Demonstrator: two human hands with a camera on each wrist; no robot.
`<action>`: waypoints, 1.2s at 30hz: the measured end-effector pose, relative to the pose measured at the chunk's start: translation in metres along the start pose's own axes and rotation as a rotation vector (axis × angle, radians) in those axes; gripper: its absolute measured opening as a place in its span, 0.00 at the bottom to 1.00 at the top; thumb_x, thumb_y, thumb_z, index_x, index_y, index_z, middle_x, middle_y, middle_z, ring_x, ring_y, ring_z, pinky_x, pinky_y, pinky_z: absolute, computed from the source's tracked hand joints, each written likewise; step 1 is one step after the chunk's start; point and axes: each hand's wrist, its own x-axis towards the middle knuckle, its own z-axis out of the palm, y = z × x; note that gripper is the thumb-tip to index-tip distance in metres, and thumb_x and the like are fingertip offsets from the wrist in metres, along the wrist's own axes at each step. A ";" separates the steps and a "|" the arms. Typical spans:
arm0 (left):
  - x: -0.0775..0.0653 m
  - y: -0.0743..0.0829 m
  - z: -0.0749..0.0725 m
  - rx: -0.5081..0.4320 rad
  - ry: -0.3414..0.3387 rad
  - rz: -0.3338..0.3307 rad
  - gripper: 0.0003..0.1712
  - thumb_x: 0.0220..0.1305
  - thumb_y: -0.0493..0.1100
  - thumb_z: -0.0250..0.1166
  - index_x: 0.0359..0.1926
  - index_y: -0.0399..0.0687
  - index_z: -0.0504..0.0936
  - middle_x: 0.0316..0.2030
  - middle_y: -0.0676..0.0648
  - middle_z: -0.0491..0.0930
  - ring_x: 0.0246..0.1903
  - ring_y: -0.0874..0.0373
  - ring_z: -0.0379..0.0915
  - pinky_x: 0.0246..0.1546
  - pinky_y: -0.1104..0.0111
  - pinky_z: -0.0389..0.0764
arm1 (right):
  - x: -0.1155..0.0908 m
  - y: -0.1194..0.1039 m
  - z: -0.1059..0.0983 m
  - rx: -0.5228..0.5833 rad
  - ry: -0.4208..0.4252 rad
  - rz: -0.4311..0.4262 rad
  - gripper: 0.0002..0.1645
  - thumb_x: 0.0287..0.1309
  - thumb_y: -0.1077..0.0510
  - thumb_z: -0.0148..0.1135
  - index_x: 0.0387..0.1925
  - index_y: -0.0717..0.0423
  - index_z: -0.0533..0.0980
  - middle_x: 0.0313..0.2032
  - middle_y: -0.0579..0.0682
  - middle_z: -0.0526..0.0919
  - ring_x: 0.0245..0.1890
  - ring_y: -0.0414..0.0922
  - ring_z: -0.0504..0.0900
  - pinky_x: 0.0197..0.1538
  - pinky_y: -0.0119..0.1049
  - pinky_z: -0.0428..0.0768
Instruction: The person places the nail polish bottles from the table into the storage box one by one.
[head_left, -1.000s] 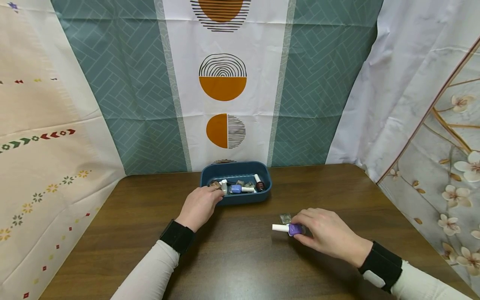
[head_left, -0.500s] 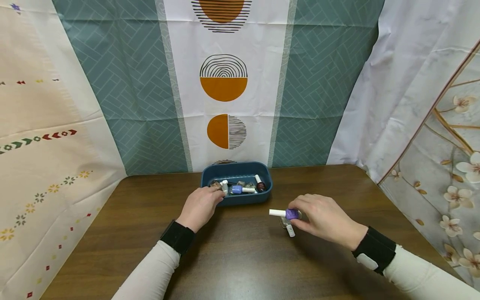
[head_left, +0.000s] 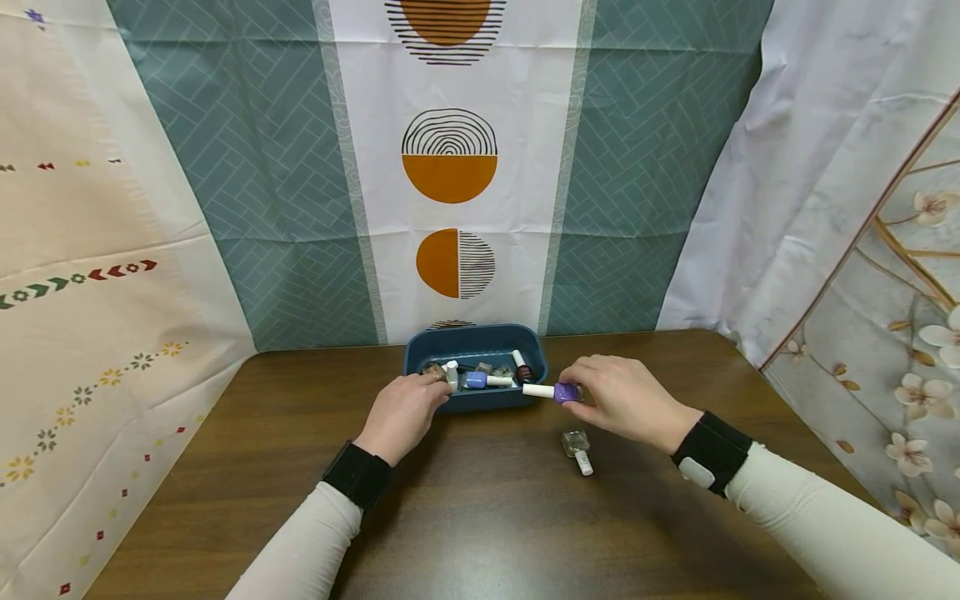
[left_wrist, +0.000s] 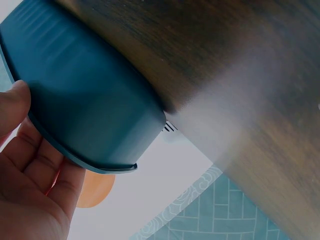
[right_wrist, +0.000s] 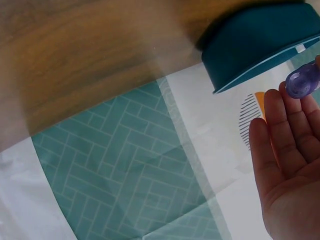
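Observation:
My right hand (head_left: 626, 402) pinches a purple nail polish bottle (head_left: 567, 393) by its glass end, the white cap pointing left over the right front rim of a blue bin (head_left: 480, 402). In the right wrist view, the base of the nail polish bottle (right_wrist: 302, 81) shows at the fingertips. My left hand (head_left: 401, 417) holds the bin's front left rim. The left wrist view shows its thumb on the outer wall (left_wrist: 85, 95) and its fingers over the rim. Inside the bin lie several nail polish bottles, among them a blue one (head_left: 476, 380) and a dark red one (head_left: 524, 374).
A clear nail polish bottle with a white cap (head_left: 576, 444) lies on the brown wooden table (head_left: 480, 517), in front of the right hand. Behind the bin, a patterned cloth (head_left: 450, 283) hangs at the table's far edge.
My right hand has lifted the purple nail polish bottle and carried it left and away from me to the bin. The clear bottle is now uncovered. My left hand stays on the rim.

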 end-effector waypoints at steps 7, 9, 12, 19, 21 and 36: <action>0.000 0.001 -0.002 -0.009 0.004 -0.002 0.07 0.71 0.38 0.77 0.49 0.48 0.94 0.43 0.50 0.91 0.39 0.51 0.85 0.45 0.57 0.87 | 0.026 0.006 0.007 0.011 -0.006 0.019 0.17 0.61 0.53 0.85 0.49 0.52 0.88 0.40 0.43 0.88 0.36 0.40 0.82 0.42 0.39 0.86; 0.000 0.001 -0.002 -0.009 0.003 -0.005 0.08 0.71 0.38 0.77 0.49 0.48 0.94 0.43 0.50 0.91 0.39 0.51 0.85 0.44 0.57 0.87 | 0.033 0.007 0.009 0.011 -0.009 0.029 0.17 0.62 0.53 0.85 0.49 0.53 0.88 0.41 0.44 0.88 0.37 0.41 0.83 0.43 0.40 0.87; 0.000 0.000 -0.001 -0.008 0.001 -0.003 0.08 0.71 0.39 0.77 0.50 0.48 0.94 0.43 0.49 0.91 0.40 0.51 0.86 0.46 0.57 0.88 | 0.043 0.009 0.011 0.012 -0.020 0.037 0.17 0.63 0.53 0.84 0.50 0.54 0.88 0.42 0.46 0.89 0.38 0.43 0.85 0.45 0.42 0.89; 0.000 0.001 -0.002 -0.016 -0.013 -0.014 0.09 0.71 0.39 0.77 0.51 0.48 0.94 0.45 0.49 0.91 0.42 0.50 0.87 0.49 0.56 0.88 | 0.065 0.012 0.019 -0.001 -0.036 0.054 0.17 0.64 0.52 0.83 0.50 0.54 0.89 0.43 0.48 0.90 0.40 0.45 0.87 0.47 0.43 0.90; 0.001 0.002 -0.003 -0.024 -0.018 -0.019 0.09 0.72 0.39 0.77 0.51 0.48 0.94 0.45 0.49 0.91 0.42 0.50 0.86 0.49 0.56 0.88 | 0.070 0.013 0.021 -0.008 -0.038 0.054 0.17 0.64 0.52 0.83 0.49 0.54 0.89 0.43 0.49 0.90 0.40 0.46 0.87 0.46 0.43 0.90; 0.001 0.001 -0.001 -0.013 -0.030 -0.026 0.07 0.73 0.40 0.76 0.50 0.48 0.94 0.43 0.50 0.91 0.40 0.52 0.85 0.47 0.57 0.88 | 0.098 0.013 0.031 -0.044 -0.126 0.103 0.17 0.67 0.51 0.81 0.51 0.55 0.88 0.44 0.50 0.90 0.42 0.47 0.88 0.50 0.45 0.89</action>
